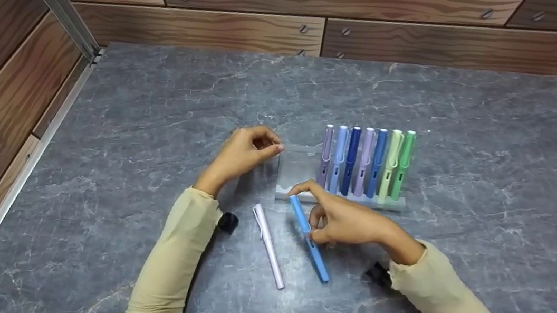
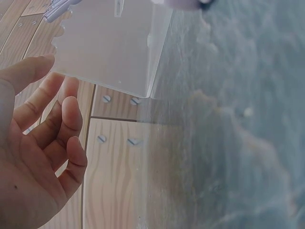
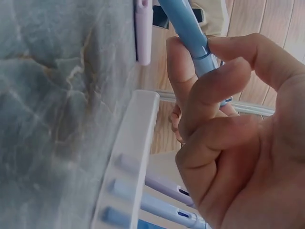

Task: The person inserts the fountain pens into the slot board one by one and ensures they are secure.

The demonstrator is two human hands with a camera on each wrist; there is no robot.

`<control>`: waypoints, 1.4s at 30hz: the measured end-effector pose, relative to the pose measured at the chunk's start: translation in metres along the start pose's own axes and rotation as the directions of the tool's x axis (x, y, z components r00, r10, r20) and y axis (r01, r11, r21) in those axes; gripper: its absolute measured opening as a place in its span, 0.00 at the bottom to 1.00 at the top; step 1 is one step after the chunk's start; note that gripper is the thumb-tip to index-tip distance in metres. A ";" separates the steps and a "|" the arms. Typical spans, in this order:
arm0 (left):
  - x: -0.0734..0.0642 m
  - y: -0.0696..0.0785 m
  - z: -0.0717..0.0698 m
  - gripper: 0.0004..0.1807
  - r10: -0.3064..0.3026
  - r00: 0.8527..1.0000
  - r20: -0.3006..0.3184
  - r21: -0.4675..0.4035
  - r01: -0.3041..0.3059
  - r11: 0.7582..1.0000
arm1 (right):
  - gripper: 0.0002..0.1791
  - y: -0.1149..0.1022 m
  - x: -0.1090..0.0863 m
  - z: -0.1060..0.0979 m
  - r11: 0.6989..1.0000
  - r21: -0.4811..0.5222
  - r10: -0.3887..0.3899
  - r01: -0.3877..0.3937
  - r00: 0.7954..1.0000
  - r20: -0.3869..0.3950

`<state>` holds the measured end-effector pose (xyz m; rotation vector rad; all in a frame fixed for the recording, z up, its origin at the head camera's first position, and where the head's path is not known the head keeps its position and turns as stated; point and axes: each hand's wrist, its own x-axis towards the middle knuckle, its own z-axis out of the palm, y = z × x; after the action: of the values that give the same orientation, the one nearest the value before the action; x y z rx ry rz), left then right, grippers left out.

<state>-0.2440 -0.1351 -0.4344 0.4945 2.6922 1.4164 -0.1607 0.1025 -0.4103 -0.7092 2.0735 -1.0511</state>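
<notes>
My right hand point(image 1: 350, 221) pinches a light blue pen point(image 1: 318, 261) between thumb and fingers, its index finger reaching to the capped end. The pen slants just in front of a clear pen stand point(image 1: 298, 172). At the stand's upper left corner, my left hand point(image 1: 247, 152) pinches the clear panel's edge with thumb and index finger; the other fingers curl loosely in the left wrist view. A pale lilac pen point(image 1: 270, 248) lies on the table between the two forearms. In the right wrist view, the blue pen point(image 3: 186, 24) is partly hidden by the fingers.
Several capped pens stand in a row in the stand, from a purple pen point(image 1: 326, 154) to a green pen point(image 1: 403, 164) at the right. Its left slots hold no pens. The grey marbled table point(image 1: 185, 97) is bordered by wood-patterned panels point(image 1: 210, 23).
</notes>
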 end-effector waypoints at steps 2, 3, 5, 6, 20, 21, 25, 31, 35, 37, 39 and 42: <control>0.000 0.001 0.000 0.09 -0.001 1.000 -0.002 0.004 0.001 1.000 | 0.41 0.000 -0.001 -0.002 1.000 0.009 -0.009 0.009 1.000 -0.010; 0.000 0.001 0.000 0.09 -0.002 1.000 -0.002 0.004 0.002 1.000 | 0.41 -0.001 -0.001 -0.004 1.000 0.013 -0.014 0.015 1.000 -0.017; 0.001 0.001 0.000 0.10 -0.004 1.000 -0.001 0.006 0.004 1.000 | 0.40 -0.002 -0.002 -0.006 0.999 0.019 -0.030 0.031 0.999 -0.032; 0.001 0.000 0.000 0.10 -0.003 1.000 0.000 0.006 0.003 1.000 | 0.40 -0.003 -0.002 -0.007 0.999 0.016 -0.041 0.042 0.998 -0.045; 0.002 0.000 -0.001 0.10 0.004 1.000 0.006 -0.007 -0.004 1.000 | 0.39 -0.012 -0.004 -0.027 0.988 0.062 -0.122 0.140 0.965 -0.232; 0.002 0.001 -0.001 0.10 0.004 1.000 0.005 -0.007 -0.004 1.000 | 0.39 -0.012 -0.004 -0.027 0.988 0.065 -0.123 0.142 0.962 -0.244; 0.001 0.001 -0.001 0.10 0.000 1.000 0.003 -0.007 0.000 1.000 | 0.39 -0.012 -0.003 -0.029 0.985 0.065 -0.132 0.157 0.949 -0.287; 0.000 0.000 0.000 0.10 -0.006 1.000 -0.002 -0.010 0.006 1.000 | 0.40 -0.012 -0.001 -0.031 0.985 0.050 -0.139 0.167 0.926 -0.352; 0.000 -0.001 0.000 0.10 -0.004 1.000 -0.005 -0.008 0.004 1.000 | 0.40 -0.010 0.002 -0.032 0.983 0.020 -0.158 0.181 0.904 -0.397; 0.000 -0.001 0.000 0.09 -0.006 1.000 -0.002 -0.007 0.006 1.000 | 0.40 -0.009 0.002 -0.032 0.982 0.005 -0.170 0.190 0.891 -0.421; 0.000 -0.001 0.000 0.09 -0.009 1.000 0.001 -0.007 0.009 1.000 | 0.40 -0.008 0.003 -0.033 0.980 0.002 -0.176 0.198 0.878 -0.445; 0.000 0.000 0.000 0.10 -0.010 1.000 0.004 -0.006 0.010 1.000 | 0.40 -0.006 0.005 -0.034 0.979 0.008 -0.174 0.203 0.859 -0.482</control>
<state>-0.2443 -0.1351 -0.4345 0.4825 2.6826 1.4193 -0.1889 0.1111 -0.3922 -0.6821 2.4097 -1.5193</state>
